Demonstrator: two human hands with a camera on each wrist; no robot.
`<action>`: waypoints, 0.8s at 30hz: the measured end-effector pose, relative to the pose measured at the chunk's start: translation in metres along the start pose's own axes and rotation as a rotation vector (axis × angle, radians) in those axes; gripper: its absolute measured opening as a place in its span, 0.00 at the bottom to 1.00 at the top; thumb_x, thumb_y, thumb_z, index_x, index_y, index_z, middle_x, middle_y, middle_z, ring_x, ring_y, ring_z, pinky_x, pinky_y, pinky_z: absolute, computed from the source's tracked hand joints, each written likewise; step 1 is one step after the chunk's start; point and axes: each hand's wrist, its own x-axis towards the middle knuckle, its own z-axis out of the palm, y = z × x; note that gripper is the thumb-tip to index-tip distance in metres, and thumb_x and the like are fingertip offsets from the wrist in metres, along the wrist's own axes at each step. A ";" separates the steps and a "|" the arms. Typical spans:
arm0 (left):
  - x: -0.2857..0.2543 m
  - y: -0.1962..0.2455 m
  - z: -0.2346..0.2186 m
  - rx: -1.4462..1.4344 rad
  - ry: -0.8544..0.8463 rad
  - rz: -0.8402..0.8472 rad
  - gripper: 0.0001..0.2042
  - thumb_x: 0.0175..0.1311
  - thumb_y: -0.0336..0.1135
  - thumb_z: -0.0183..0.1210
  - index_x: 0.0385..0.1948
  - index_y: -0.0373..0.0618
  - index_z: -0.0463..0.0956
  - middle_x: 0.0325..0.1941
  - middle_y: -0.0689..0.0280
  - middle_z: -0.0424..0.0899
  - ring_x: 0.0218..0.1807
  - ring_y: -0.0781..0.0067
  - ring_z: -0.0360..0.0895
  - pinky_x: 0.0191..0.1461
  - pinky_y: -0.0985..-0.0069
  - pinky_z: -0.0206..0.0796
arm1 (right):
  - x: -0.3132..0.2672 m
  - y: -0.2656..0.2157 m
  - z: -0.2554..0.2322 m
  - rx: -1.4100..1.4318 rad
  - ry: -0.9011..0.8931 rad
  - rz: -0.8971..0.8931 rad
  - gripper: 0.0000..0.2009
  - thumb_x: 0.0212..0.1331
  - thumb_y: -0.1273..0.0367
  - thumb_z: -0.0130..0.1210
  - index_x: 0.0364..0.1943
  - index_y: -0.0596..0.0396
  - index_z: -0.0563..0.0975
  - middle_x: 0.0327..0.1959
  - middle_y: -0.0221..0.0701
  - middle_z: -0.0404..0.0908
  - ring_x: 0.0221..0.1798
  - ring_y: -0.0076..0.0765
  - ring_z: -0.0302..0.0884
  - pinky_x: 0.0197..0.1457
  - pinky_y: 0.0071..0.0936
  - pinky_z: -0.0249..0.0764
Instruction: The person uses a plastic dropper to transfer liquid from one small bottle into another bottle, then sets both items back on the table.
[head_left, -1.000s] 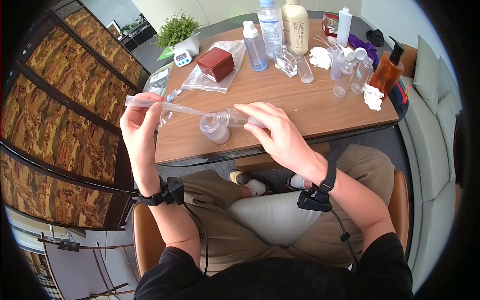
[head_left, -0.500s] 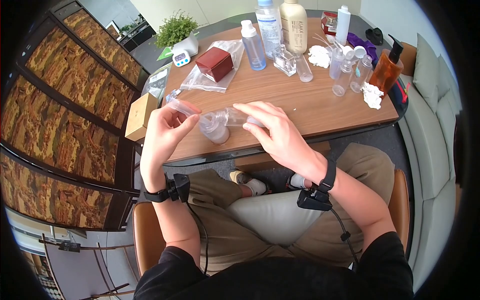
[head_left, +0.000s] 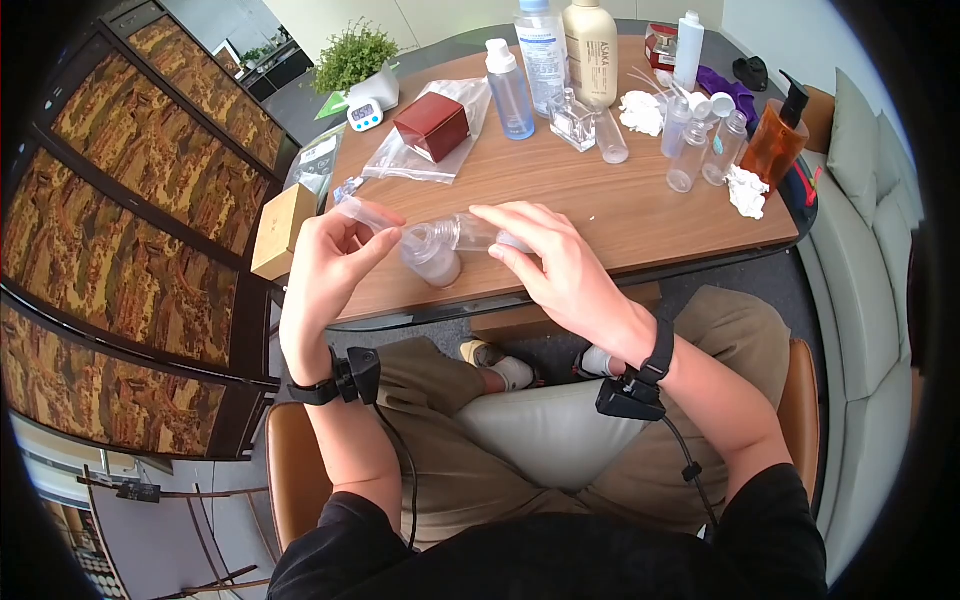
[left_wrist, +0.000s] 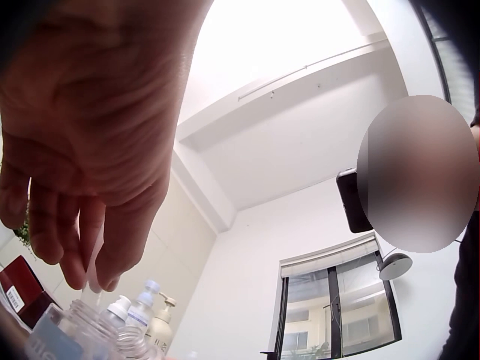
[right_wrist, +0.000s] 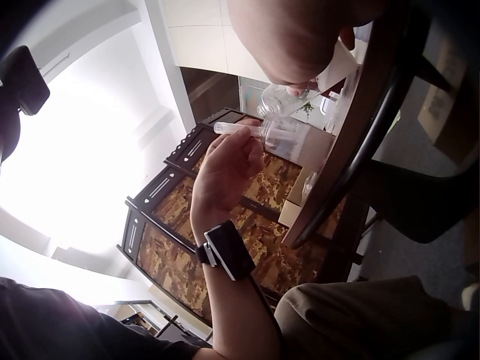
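In the head view the left hand [head_left: 335, 262] pinches a translucent plastic tube [head_left: 364, 211] between thumb and fingers, its end at the mouth of a clear wide bottle [head_left: 433, 262] standing near the table's front edge. The right hand [head_left: 560, 262] grips a clear bottle [head_left: 470, 232] lying sideways, its threaded neck beside the standing bottle's mouth. The right wrist view shows the tube [right_wrist: 234, 129] in the left hand [right_wrist: 225, 174], against the mouth of the standing bottle [right_wrist: 296, 142]. Whitish contents sit low in that bottle.
Behind the hands are a red box [head_left: 432, 128] on a clear bag, a blue bottle [head_left: 511, 95], a glass bottle [head_left: 572, 124] and a timer [head_left: 365, 115]. Several small bottles, crumpled tissue [head_left: 747, 192] and an amber pump bottle [head_left: 775, 148] stand right. A cardboard box [head_left: 282, 232] is left.
The left hand has moved right and lowered with the tube, bringing it from a slanted hold farther left to close beside the standing bottle's mouth. The right hand has hardly moved.
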 end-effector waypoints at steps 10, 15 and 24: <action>0.001 -0.001 0.003 -0.007 0.018 -0.013 0.09 0.72 0.35 0.73 0.45 0.38 0.91 0.23 0.79 0.73 0.28 0.89 0.62 0.31 0.79 0.52 | 0.000 0.000 0.000 -0.007 0.010 -0.010 0.19 0.75 0.74 0.60 0.67 0.60 0.81 0.58 0.44 0.86 0.59 0.56 0.82 0.66 0.48 0.76; 0.000 0.000 0.002 0.011 0.013 -0.017 0.10 0.72 0.36 0.73 0.44 0.38 0.91 0.22 0.79 0.73 0.27 0.89 0.62 0.31 0.79 0.52 | 0.000 0.000 0.001 0.000 0.019 -0.006 0.19 0.74 0.74 0.61 0.67 0.60 0.82 0.57 0.44 0.86 0.59 0.56 0.82 0.66 0.48 0.76; 0.000 0.001 0.003 0.021 0.019 -0.013 0.10 0.72 0.36 0.72 0.45 0.38 0.91 0.22 0.78 0.73 0.27 0.89 0.62 0.31 0.78 0.52 | 0.000 0.000 0.002 0.012 0.019 0.001 0.19 0.74 0.74 0.61 0.67 0.60 0.82 0.58 0.45 0.86 0.60 0.56 0.82 0.67 0.48 0.76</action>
